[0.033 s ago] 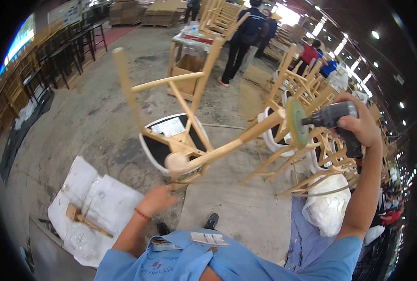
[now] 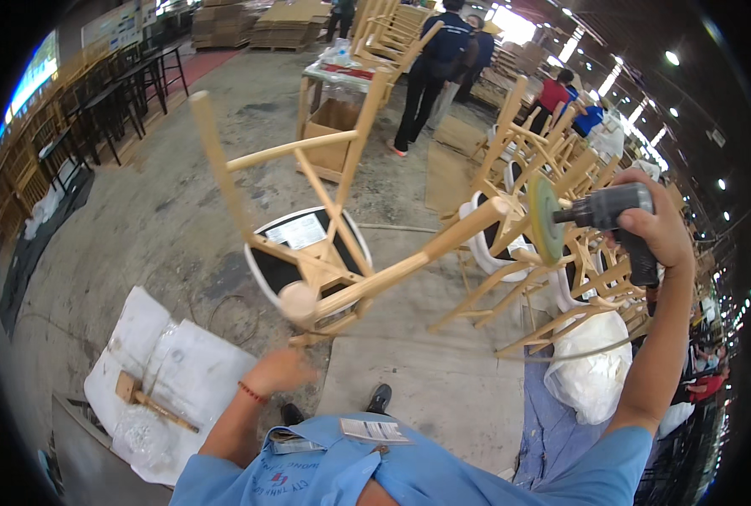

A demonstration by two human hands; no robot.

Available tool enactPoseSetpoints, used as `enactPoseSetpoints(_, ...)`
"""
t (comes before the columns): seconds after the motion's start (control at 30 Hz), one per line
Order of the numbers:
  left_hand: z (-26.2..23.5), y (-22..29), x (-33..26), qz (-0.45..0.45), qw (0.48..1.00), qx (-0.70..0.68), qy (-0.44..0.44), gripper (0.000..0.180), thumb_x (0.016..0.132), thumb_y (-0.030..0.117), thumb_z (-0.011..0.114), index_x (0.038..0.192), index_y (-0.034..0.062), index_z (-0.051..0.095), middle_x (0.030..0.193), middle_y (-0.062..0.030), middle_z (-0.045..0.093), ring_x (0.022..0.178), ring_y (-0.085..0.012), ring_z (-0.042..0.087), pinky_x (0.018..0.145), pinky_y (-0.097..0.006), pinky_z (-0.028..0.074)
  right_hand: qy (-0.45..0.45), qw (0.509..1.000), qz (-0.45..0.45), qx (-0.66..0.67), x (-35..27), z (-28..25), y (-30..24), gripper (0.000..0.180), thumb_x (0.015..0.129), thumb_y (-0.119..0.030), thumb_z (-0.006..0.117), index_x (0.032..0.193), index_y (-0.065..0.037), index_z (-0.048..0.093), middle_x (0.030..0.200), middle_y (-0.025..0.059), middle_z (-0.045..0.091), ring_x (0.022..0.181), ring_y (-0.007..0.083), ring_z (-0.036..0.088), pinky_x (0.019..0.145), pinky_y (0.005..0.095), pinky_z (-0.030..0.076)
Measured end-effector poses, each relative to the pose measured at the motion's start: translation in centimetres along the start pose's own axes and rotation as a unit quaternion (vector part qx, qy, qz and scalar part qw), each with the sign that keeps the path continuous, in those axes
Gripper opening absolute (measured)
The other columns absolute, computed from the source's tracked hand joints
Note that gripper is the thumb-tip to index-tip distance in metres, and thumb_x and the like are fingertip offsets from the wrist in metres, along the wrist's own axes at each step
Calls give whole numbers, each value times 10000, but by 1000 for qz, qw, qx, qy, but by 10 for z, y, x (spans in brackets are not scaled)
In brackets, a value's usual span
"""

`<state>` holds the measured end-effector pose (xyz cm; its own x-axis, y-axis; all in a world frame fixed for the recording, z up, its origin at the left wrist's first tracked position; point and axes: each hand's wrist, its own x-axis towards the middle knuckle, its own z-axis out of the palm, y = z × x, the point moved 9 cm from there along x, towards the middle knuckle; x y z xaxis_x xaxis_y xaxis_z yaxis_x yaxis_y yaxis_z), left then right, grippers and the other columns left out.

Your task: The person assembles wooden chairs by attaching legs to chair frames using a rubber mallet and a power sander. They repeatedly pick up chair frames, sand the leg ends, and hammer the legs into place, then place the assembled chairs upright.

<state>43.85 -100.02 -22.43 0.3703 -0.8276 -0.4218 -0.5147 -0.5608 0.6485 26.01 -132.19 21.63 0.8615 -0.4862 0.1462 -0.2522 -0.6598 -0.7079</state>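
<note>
A light wooden chair point(image 2: 384, 274) is upturned before me, its legs in the air and its white-rimmed dark seat underside showing a paper label. My right hand point(image 2: 656, 221) is closed round a dark handheld disc sander point(image 2: 607, 209). The sander's round yellow-green disc point(image 2: 545, 221) faces the end of one chair leg point(image 2: 495, 207), with a gap between them. My left hand point(image 2: 281, 371), a red bead bracelet at its wrist, is low beside the nearest leg, whose round end points at me. Its fingers are blurred, and it seems apart from the wood.
A wooden mallet point(image 2: 152, 401) lies on white sheeting point(image 2: 215, 350) at lower left. More upturned chairs point(image 2: 510, 244) crowd the right, near a white plastic bag point(image 2: 591, 367). Beyond stand a table point(image 2: 342, 74), a cardboard box point(image 2: 332, 126) and several people point(image 2: 430, 67).
The upturned chair has shifted slightly left. The sander disc has moved a little right, widening its gap from the leg end. My left hand has drawn slightly down and away from the chair.
</note>
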Motion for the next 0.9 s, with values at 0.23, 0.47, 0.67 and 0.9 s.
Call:
enactPoseSetpoints(0.23,-65,217,105,299,890,-130,318,639,812,291,774,1313,-17,522,1193,-231,625,1133,-362,605,966,-416,476,-21,996,-16,-83,31,-67,88,508,683,-290,801,1053,-33,567,822,93,647,580,128,628,509,253,501)
enactPoseSetpoints(0.47,-97,296,209,293,852,-230,369,509,794,272,782,1187,40,559,1078,-214,658,1005,-367,646,843,-418,505,-215,932,-124,-264,108,26,74,522,680,-326,802,1080,-67,591,877,100,657,736,189,656,672,320,525)
enactPoseSetpoints(0.67,-74,307,220,217,895,-229,314,462,796,214,745,1168,27,546,976,-185,679,935,-339,672,810,-390,519,-108,934,-86,-330,157,-20,114,489,695,-257,783,1097,-58,589,847,90,647,638,184,635,647,309,517)
enactPoseSetpoints(0.9,-81,300,228,222,893,-219,325,421,783,225,749,1114,36,570,926,-183,683,885,-370,665,764,-411,521,-225,949,-90,-204,132,-2,103,469,679,-234,805,1066,-62,604,847,97,650,610,168,625,640,304,512)
